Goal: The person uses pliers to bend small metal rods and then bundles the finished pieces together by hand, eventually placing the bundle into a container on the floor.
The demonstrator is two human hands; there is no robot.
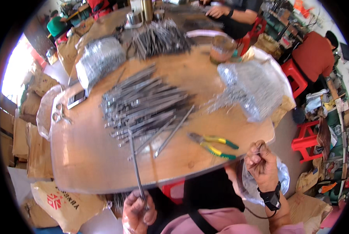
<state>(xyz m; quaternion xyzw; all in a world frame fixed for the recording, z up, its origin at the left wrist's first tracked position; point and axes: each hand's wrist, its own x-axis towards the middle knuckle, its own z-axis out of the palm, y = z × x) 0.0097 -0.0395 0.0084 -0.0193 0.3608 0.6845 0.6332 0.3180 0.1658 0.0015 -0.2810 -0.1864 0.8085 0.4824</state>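
– First, the left hand [139, 208]: what is entered?
– One left hand, low, just past the near edge of the table [79, 167]. Fingers folded, closed round the lower end of a dark metal strip [136, 165]. The strip rises steeply, leaning a little left at the top, and crosses the table edge.
– Its far end?
– At the near side of the strip pile [143, 103], mid-table. Whether it touches the pile, I cannot tell.
– And the right hand [262, 160]?
– One right hand, raised just off the table's right-hand corner. Forearm up from below, wrist in a black band [271, 197]. Fingers bent inward, thumb and fingertips drawn close; whether something small sits between them, I cannot tell.
– Nearest item to it?
– One pair of pliers [213, 146], yellow-and-green handles, lying on the table, handles toward that hand.
– Beyond?
– One clear plastic bag [260, 87], thin metal pieces spilling leftward from its mouth.
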